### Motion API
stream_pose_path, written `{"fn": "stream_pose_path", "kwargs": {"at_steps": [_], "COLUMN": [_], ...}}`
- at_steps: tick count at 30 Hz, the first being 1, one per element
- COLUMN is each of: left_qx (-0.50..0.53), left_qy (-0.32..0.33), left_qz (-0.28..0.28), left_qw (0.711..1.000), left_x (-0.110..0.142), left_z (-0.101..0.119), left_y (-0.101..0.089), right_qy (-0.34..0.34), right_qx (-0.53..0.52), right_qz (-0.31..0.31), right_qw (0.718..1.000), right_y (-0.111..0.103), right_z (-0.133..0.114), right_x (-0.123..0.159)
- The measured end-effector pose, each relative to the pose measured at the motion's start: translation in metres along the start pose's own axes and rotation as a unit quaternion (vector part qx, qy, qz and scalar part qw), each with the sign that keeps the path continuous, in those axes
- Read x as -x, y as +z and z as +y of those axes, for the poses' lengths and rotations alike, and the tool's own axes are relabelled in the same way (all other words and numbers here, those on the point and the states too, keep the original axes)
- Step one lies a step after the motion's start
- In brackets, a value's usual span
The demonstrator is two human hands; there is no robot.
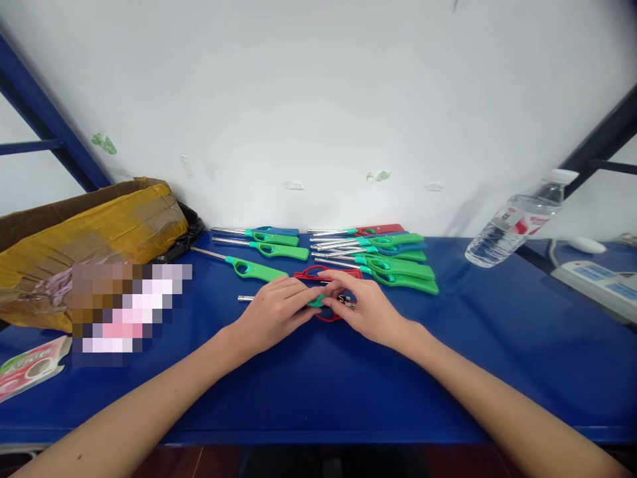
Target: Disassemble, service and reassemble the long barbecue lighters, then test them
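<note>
My left hand (279, 312) closes round a partly assembled stick lighter, whose metal tube (245, 299) sticks out to its left. At the fingertips shows the lighter's teal-green trigger part (317, 301). My right hand (371, 309) is closed too, its thumb and fingers pinching at the same lighter, by small dark and metal inner parts (348, 302). Red handle shell pieces (311, 272) show just behind and below the fingers. How the parts sit together is largely hidden by my fingers.
Green stick lighters (263, 271) lie at the left back, and a pile of several more (403, 269) at the right back. A taped cardboard box (94, 245) stands left, near a printed card (34, 365). Rightward are a tilted water bottle (515, 222) and a power strip (597, 282).
</note>
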State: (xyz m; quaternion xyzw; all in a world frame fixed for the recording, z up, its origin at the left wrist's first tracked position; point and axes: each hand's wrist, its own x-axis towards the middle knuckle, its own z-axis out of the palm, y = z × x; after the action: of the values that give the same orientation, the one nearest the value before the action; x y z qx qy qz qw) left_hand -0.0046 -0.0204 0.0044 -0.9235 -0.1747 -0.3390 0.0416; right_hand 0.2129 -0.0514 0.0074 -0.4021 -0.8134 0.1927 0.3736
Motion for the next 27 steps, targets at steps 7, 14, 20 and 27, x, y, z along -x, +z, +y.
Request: {"fn": "stream_pose_path", "kwargs": {"at_steps": [7,14,20,27], "left_qx": [0.049,0.084,0.101,0.105], "left_qy": [-0.072,-0.111,-0.125,-0.107], "left_qz": [-0.017,-0.021,-0.032,-0.023], "left_qw": [0.996,0.99,0.986,0.988], "left_x": [-0.001,0.0,0.0,0.001], "left_z": [0.0,-0.002,-0.002,-0.004], "left_y": [0.001,0.001,0.001,0.002], "right_qy": [-0.015,-0.053,-0.047,-0.011], "right_qx": [0.176,0.258,0.242,0.247], "right_qz": [-0.026,-0.089,-0.084,-0.086], "right_qw": [0.984,0.96,0.966,0.965], "right_y": [-0.024,-0.026,-0.023,-0.021], "right_z": [0.011,0.014,0.011,0.007], "right_x": [-0.002,0.0,0.001,0.001]}}
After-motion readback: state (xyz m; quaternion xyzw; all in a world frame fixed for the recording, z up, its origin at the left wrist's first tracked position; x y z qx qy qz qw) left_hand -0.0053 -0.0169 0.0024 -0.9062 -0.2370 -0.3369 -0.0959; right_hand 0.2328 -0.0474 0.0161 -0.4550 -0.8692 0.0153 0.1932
